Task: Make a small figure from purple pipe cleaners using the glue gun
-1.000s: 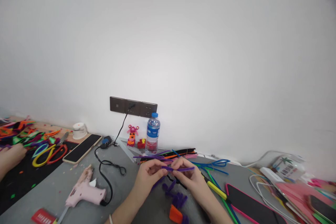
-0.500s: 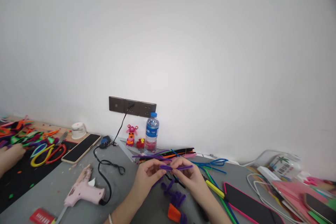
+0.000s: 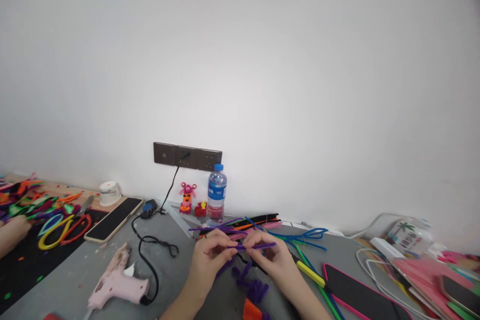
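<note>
A short purple pipe cleaner is pinched between my two hands at the lower middle. My left hand has its thumb and fingertips closed on its left part. My right hand is closed on it just to the right, its end sticking out past the fingers. Below the hands, a coiled purple piece with an orange part lies on the grey table. Behind the hands are loose purple, black, orange and pink pipe cleaners.
At left are a pink glue gun with its cord, a phone, scissors and another person's hand. A bottle stands behind. A yellow-handled tool and pink-edged tablet lie at right.
The view has shifted slightly, so table items sit lower. The purple piece, which showed as a doubled strip, now looks like a thin line. Both hands still pinch it.
</note>
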The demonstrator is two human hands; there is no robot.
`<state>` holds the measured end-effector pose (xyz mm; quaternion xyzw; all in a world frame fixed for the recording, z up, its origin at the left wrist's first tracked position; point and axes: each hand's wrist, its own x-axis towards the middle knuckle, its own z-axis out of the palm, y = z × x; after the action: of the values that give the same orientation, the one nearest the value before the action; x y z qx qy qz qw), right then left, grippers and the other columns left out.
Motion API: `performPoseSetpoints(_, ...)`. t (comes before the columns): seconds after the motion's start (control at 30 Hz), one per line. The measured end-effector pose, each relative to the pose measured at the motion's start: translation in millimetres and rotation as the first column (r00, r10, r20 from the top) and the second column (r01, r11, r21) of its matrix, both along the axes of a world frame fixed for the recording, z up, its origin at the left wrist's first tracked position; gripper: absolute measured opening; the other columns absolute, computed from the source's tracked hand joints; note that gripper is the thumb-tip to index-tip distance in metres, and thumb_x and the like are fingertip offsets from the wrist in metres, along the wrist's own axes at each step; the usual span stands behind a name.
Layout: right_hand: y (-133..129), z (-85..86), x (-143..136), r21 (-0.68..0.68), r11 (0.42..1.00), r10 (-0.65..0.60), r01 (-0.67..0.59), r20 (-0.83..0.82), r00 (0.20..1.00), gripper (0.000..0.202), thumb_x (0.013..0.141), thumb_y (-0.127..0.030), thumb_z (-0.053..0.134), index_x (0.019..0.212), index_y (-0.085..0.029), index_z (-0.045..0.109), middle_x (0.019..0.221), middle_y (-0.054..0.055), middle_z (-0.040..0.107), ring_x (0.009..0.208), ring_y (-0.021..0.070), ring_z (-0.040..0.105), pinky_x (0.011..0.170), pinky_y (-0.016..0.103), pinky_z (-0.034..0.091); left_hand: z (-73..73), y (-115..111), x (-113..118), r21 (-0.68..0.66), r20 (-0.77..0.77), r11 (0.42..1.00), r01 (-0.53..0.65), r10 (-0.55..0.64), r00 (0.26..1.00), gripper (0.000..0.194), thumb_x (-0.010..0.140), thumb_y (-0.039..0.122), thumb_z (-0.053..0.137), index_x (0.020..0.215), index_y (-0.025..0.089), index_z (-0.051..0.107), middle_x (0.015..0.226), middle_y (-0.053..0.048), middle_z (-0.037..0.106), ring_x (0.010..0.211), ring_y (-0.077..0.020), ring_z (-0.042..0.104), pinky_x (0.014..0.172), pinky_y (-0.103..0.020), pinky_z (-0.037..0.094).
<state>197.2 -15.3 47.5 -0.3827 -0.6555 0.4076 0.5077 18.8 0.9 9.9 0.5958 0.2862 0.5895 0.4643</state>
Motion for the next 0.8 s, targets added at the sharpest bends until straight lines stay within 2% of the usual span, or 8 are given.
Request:
performPoseSetpoints(0.13,0.6,-2.4,-0.3,-0.036,0.999,-0.005,0.004,-0.022,1.000,0.020,0.075,-0.035,0.071,0.071,-0.018,0.063,0.071,0.003,0.064,0.068,0.0186,0.059,0.063,0.028,0.046,1.9,-0.8,-0.4,0.006,-0.011,1.000,-0.015,0.015,1.000,0.011,0.072,0.030,0.076,0.071,0.019,0.077,0.070,-0.005,0.062,0.070,-0.0167,0.058,0.064,-0.024,0.046)
performPoseSetpoints(0.3,-1.2,-0.8,-2.8,-0.082,0.996,0.016,-0.018,-0.028,0.999,0.023,0.075,-0.037,0.072,0.072,-0.018,0.060,0.069,0.002,0.062,0.065,0.0172,0.058,0.061,0.027,0.045,1.4,-1.7,2.2,-0.141,0.059,0.987,0.081,-0.073,0.996,0.017,0.072,0.034,0.075,0.074,0.018,0.073,0.072,-0.003,0.063,0.065,-0.0157,0.059,0.055,-0.022,0.044)
performPoseSetpoints(0.43,-2.1,-0.2,-3.9,-0.081,0.994,0.064,-0.066,-0.032,0.997,0.020,0.075,-0.034,0.073,0.078,-0.019,0.061,0.073,0.002,0.064,0.069,0.0183,0.062,0.062,0.027,0.047,4.3,-3.7,3.1,-0.225,0.036,0.972,0.067,-0.061,0.997,0.023,0.072,0.039,0.074,0.075,0.016,0.070,0.065,-0.003,0.067,0.062,-0.0166,0.062,0.054,-0.022,0.043)
performPoseSetpoints(0.6,-0.9,-1.7,-5.6,-0.103,0.994,-0.037,0.037,0.003,0.999,0.020,0.073,-0.034,0.074,0.069,-0.018,0.061,0.067,0.001,0.065,0.062,0.0167,0.062,0.059,0.026,0.048,6.7,-5.0,5.8,-0.312,0.052,0.946,0.086,-0.073,0.996,0.028,0.069,0.041,0.077,0.073,0.015,0.068,0.057,-0.002,0.068,0.056,-0.0140,0.061,0.052,-0.020,0.040)
performPoseSetpoints(0.67,-0.6,-3.0,-7.6,-0.139,0.990,-0.040,0.038,-0.009,0.999,0.024,0.072,-0.036,0.073,0.067,-0.018,0.059,0.062,0.001,0.064,0.056,0.0156,0.061,0.056,0.026,0.047,6.5,-6.5,9.0,-0.389,0.150,0.912,0.131,-0.078,0.986,0.030,0.066,0.042,0.079,0.073,0.015,0.068,0.057,-0.002,0.068,0.056,-0.0131,0.062,0.050,-0.019,0.040)
performPoseSetpoints(0.8,-1.6,-5.5,-11.7,-0.188,0.982,-0.029,0.022,-0.038,0.999,0.029,0.072,-0.043,0.072,0.068,-0.018,0.057,0.058,-0.001,0.062,0.045,0.0133,0.057,0.047,0.025,0.045,4.4,-11.4,17.1,-0.551,0.421,0.787,0.278,-0.026,0.907,0.033,0.057,0.035,0.087,0.076,0.016,0.068,0.060,0.001,0.066,0.054,-0.0098,0.060,0.048,-0.017,0.041)
